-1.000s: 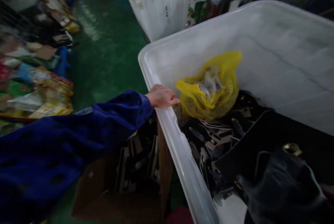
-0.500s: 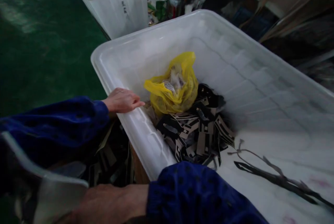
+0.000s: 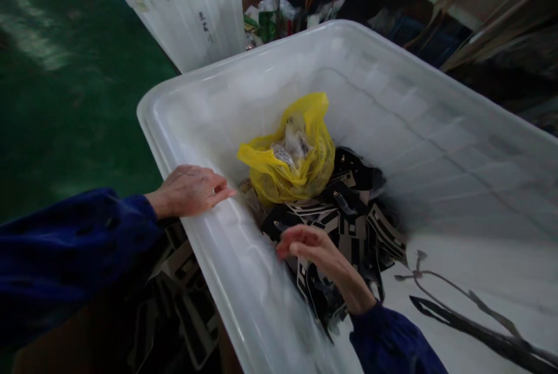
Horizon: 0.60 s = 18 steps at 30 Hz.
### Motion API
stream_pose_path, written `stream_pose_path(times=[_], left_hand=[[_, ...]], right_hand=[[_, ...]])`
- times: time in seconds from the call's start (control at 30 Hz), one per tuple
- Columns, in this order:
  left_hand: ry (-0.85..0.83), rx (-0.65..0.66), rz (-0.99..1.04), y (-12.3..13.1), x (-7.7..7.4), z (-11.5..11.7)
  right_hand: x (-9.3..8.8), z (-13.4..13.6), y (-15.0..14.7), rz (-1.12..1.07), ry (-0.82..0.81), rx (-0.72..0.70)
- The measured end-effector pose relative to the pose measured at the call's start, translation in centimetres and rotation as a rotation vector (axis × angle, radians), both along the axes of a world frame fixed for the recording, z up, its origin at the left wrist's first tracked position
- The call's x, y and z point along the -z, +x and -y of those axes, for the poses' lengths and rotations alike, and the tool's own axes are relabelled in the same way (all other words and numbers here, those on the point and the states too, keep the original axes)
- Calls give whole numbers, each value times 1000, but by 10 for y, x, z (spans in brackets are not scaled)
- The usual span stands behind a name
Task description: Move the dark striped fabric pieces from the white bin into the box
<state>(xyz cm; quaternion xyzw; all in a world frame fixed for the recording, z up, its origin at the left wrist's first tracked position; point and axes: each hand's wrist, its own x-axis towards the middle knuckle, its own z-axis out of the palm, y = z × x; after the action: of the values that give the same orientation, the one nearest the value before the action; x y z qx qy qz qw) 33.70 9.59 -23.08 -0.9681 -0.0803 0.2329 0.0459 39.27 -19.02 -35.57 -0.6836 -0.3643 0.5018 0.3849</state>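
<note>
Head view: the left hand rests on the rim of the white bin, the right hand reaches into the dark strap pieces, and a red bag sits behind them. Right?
Not quite. In the head view the bag is yellow, not red. The rest holds: the left hand rests on the white bin rim, and the right hand reaches into the dark strap pieces, with the bag behind them.

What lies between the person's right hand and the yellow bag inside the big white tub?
In the head view, only black strap pieces lie between the right hand and the yellow bag.
</note>
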Motion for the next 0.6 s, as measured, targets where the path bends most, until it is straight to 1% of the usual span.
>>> stream_pose_path(times=[0.07,0.13,0.2,0.27,0.33,0.37,0.43,0.5,0.53,0.6], left_hand=[[-16,-7,15,0,1,-2],[-30,-10,27,0,2,-3],[-38,-10,41,0,4,-5],[-38,-9,50,0,6,-7],[-41,-10,54,0,8,-9],[-49,-10,55,0,9,-10],[-66,-15,64,1,11,-12],[-74,-24,73,2,14,-13],[-73,-30,75,3,16,-13],[-71,-45,76,3,18,-13]], right_hand=[[50,1,38,252,-184,144],[99,-12,64,457,-369,201],[141,-32,75,582,-526,176],[176,-53,75,628,-661,107],[203,-69,65,638,-746,24],[214,-75,59,645,-749,-27],[233,-85,47,679,-677,-132],[249,-94,38,721,-583,-205],[256,-98,35,739,-554,-218],[269,-108,33,765,-546,-203]])
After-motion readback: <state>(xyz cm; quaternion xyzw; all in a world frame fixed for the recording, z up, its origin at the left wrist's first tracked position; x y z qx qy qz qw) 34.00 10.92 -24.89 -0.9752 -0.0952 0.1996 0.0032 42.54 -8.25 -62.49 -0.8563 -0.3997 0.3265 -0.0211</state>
